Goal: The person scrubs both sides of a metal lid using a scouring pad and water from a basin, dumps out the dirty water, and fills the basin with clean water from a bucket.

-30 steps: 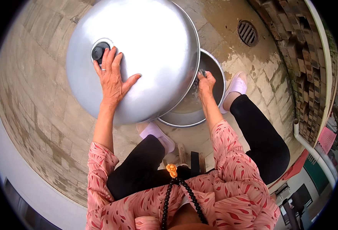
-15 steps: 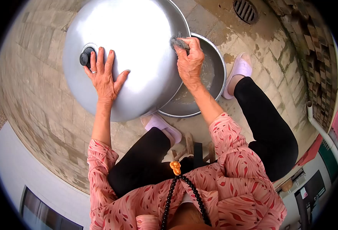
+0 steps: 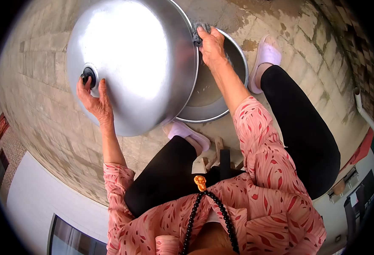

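A large domed metal lid [image 3: 153, 80] with a black knob [image 3: 88, 78] is tilted over a round metal basin [image 3: 201, 114] and covers part of it. My left hand [image 3: 97, 102] has its fingers around the knob, with the thumb reaching up along the lid beside it. In my right hand [image 3: 213, 47] is a dark grey scouring pad [image 3: 197, 35], pressed on the lid's right rim above the basin. Shallow cloudy water [image 3: 208, 87] with small bits shows inside the basin.
Paved ground [image 3: 38, 97] surrounds the lid and basin, with wet patches at the top. My feet in lilac slippers [image 3: 268, 53] stand beside the basin. Part of a wooden stool [image 3: 214, 155] shows between my legs. A white pipe [image 3: 364, 109] is at the right.
My left hand has gone from lying flat on the lid to gripping its knob. The lid has turned and tilted more. The pad in my right hand has moved to the rim's edge.
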Motion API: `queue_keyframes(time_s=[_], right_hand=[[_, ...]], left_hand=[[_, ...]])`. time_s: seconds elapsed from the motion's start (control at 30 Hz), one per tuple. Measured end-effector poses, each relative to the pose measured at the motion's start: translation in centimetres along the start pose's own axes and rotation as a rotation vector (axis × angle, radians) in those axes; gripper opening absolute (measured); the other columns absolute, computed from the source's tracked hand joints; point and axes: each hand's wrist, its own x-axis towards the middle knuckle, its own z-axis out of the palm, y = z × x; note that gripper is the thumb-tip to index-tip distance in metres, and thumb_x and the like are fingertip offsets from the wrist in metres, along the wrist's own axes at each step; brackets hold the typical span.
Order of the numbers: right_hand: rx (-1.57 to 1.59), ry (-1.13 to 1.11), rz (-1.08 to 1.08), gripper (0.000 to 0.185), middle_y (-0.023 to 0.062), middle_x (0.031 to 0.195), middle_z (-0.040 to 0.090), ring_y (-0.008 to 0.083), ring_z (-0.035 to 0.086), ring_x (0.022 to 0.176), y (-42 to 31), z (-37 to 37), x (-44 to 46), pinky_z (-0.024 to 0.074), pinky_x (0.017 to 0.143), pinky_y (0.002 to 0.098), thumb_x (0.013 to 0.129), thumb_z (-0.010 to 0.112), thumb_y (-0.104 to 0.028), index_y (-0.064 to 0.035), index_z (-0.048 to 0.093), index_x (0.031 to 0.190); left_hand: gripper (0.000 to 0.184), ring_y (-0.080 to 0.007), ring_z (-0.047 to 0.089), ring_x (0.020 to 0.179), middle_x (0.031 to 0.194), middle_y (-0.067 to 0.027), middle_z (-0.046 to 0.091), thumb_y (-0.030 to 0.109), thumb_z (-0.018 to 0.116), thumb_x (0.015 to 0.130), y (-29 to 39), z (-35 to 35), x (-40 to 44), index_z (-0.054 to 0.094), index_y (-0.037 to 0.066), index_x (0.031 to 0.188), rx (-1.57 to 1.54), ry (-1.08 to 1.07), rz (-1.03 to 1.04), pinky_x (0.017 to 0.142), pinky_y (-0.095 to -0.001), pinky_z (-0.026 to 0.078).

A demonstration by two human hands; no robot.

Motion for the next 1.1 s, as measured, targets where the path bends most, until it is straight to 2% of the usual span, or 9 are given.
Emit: queue_keyframes(time_s=[0.1, 0.2, 0.33, 0.37, 0.47, 0.8, 0.93, 1.03, 1.1], right_hand=[[0.049, 0.026, -0.010, 0.018, 0.0061, 0.096, 0.063, 0.0139, 0.056, 0.084, 0.8, 0.9, 0.1, 0.0460, 0.079, 0.0291, 0.088, 0.060, -0.003, 0.0033, 0.060, 0.104], [-0.018, 0.103, -0.091, 0.014, 0.0039, 0.092, 0.062, 0.0120, 0.054, 0.081, 1.1, 1.5, -0.6, 0.0451, 0.078, 0.0282, 0.089, 0.058, -0.003, 0.0021, 0.061, 0.102], [-0.140, 0.156, -0.150, 0.011, 0.0020, 0.089, 0.060, 0.0108, 0.052, 0.079, 1.7, 1.4, -2.5, 0.0450, 0.075, 0.0275, 0.090, 0.059, -0.004, 0.0014, 0.059, 0.099], [-0.139, 0.153, -0.151, 0.011, 0.0019, 0.090, 0.061, 0.0101, 0.053, 0.079, 2.1, 1.1, -3.0, 0.0450, 0.074, 0.0268, 0.090, 0.059, -0.004, 0.0009, 0.060, 0.100], [-0.185, 0.132, -0.165, 0.015, 0.0028, 0.091, 0.061, 0.0102, 0.053, 0.080, 3.1, 0.1, -4.4, 0.0454, 0.075, 0.0267, 0.091, 0.059, -0.006, 0.0019, 0.058, 0.104], [-0.175, -0.149, 0.018, 0.016, 0.0005, 0.086, 0.060, 0.0084, 0.052, 0.077, 6.6, -5.7, -10.3, 0.0448, 0.075, 0.0249, 0.092, 0.060, -0.014, -0.0009, 0.057, 0.101], [0.020, -0.010, 0.199, 0.021, 0.0048, 0.096, 0.063, 0.0126, 0.062, 0.080, 4.7, -7.0, -7.4, 0.0537, 0.066, 0.0282, 0.093, 0.058, -0.015, -0.0047, 0.056, 0.111], [-0.354, 0.137, -0.091, 0.021, 0.0082, 0.098, 0.063, 0.0164, 0.063, 0.081, 4.9, -8.7, -4.5, 0.0502, 0.066, 0.0266, 0.089, 0.062, -0.010, -0.0033, 0.057, 0.108], [-0.961, 0.164, -0.550, 0.020, 0.0091, 0.101, 0.063, 0.0164, 0.063, 0.081, 6.2, -10.6, -2.7, 0.0512, 0.061, 0.0257, 0.087, 0.062, -0.007, -0.0041, 0.058, 0.107]], left_hand=[[0.081, -0.0237, 0.056, 0.092, 0.114, -0.0139, 0.049, 0.050, 0.074, 0.078, 0.2, -1.1, 1.7, 0.042, 0.007, 0.138, 0.383, -0.002, -0.184, 0.079, -0.0360, 0.048], [0.085, -0.0229, 0.055, 0.091, 0.110, -0.0135, 0.051, 0.055, 0.075, 0.074, -2.2, -2.3, 2.6, 0.043, 0.006, 0.137, 0.192, -0.094, -0.410, 0.078, -0.0365, 0.047], [0.066, -0.0143, 0.052, 0.078, 0.101, -0.0096, 0.055, 0.046, 0.080, 0.073, -4.9, -1.6, 3.6, 0.060, -0.002, 0.114, -0.063, -0.125, -0.380, 0.072, -0.0288, 0.045], [0.051, -0.0118, 0.049, 0.074, 0.087, -0.0035, 0.054, 0.037, 0.082, 0.073, -4.6, -1.8, 3.7, 0.063, -0.003, 0.097, -0.116, -0.126, -0.482, 0.069, -0.0237, 0.042], [0.040, -0.0104, 0.046, 0.072, 0.078, 0.0007, 0.051, 0.030, 0.081, 0.075, -4.6, -1.8, 3.9, 0.061, -0.001, 0.091, -0.145, -0.116, -0.444, 0.068, -0.0223, 0.041], [0.036, -0.0106, 0.052, 0.080, 0.087, -0.0004, 0.057, 0.024, 0.079, 0.077, -5.0, -1.5, 5.0, 0.063, 0.000, 0.098, -0.207, -0.052, -0.319, 0.075, -0.0237, 0.045], [0.070, -0.0294, 0.052, 0.113, 0.134, -0.0180, 0.044, 0.036, 0.083, 0.071, -2.3, -2.6, 6.0, 0.053, 0.007, 0.127, 0.462, -0.205, 0.148, 0.091, -0.0398, 0.047], [0.088, -0.0355, 0.038, 0.131, 0.150, -0.0220, 0.024, 0.044, 0.081, 0.067, 4.6, -3.4, 4.0, 0.042, 0.016, 0.141, 0.281, -0.375, 0.212, 0.101, -0.0464, 0.042], [0.107, -0.0379, 0.029, 0.138, 0.152, -0.0235, 0.019, 0.062, 0.072, 0.056, 6.4, -3.0, 1.6, 0.034, 0.017, 0.145, 0.339, -0.603, 0.203, 0.104, -0.0508, 0.039]])
